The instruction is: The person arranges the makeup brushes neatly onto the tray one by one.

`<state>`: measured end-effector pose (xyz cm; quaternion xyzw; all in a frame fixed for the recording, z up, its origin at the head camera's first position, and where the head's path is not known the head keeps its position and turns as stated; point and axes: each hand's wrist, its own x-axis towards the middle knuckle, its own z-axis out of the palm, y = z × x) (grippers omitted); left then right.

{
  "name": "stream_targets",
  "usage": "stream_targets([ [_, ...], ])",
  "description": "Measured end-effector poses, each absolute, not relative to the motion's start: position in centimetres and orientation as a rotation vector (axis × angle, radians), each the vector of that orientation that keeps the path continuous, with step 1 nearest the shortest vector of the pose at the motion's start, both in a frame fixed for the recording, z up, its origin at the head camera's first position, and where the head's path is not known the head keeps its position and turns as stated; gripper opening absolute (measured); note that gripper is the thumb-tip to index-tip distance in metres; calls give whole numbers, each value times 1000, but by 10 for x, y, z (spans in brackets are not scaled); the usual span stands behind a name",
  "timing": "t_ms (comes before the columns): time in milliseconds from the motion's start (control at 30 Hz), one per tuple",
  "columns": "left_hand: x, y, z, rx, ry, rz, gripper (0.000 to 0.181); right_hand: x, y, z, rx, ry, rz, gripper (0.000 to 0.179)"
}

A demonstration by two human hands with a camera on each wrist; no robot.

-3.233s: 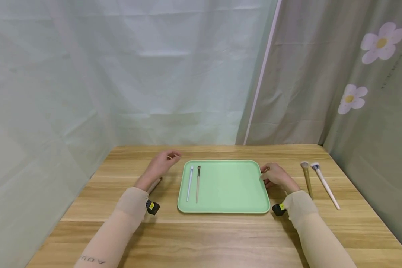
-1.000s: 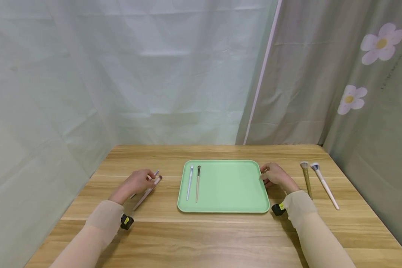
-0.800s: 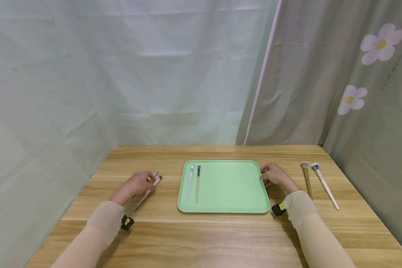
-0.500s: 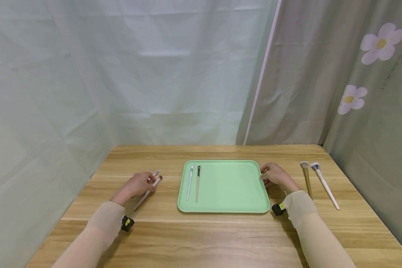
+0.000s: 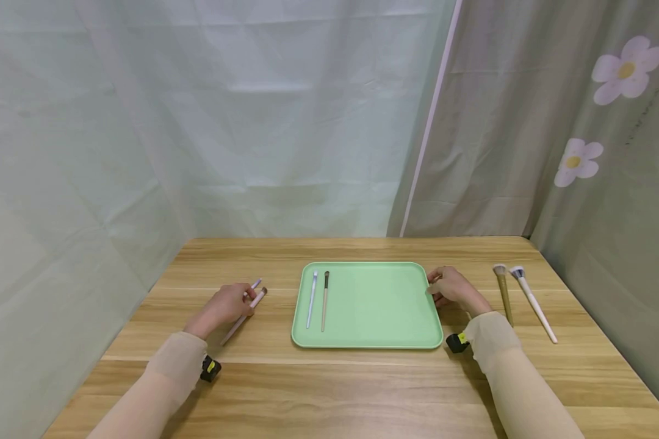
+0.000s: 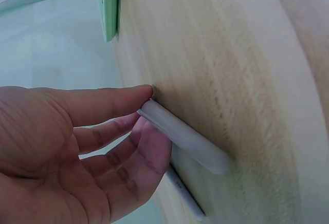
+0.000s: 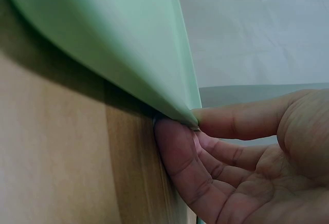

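My left hand (image 5: pixel 227 305), left of the tray, pinches a pale pink makeup brush (image 5: pixel 259 297) between thumb and fingers. In the left wrist view the thick, rounded handle of this makeup brush (image 6: pixel 187 139) sticks out past the thumb. Beside it lies a thinner makeup brush (image 5: pixel 256 283), mostly covered by the hand in the head view. My right hand (image 5: pixel 453 288) grips the right rim of the light green tray (image 5: pixel 381 305), thumb on top and fingers beneath. Two slim brushes lie side by side in the tray's left part, one whitish-blue (image 5: pixel 312 302) and one beige with dark bristles (image 5: pixel 325 302).
To the right of the right hand, a gold-handled brush (image 5: pixel 504 296) and a white-handled brush (image 5: pixel 535 308) lie on the wooden table (image 5: pixel 351 390). Pale curtains (image 5: pixel 285 122) hang behind and along both sides of the table.
From beside the tray's far left corner, the left hand has moved back and left to the pink makeup brush. It now pinches this brush, which has barely shifted. Right hand and tray stay put.
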<state>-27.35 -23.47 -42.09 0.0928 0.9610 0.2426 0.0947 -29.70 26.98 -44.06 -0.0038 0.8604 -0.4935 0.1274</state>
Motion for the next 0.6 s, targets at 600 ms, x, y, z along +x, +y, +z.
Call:
stream_targets([
  [600, -278, -232, -420, 239, 2867, 756, 30, -297, 269, -440, -8, 2508, -1433, 38],
])
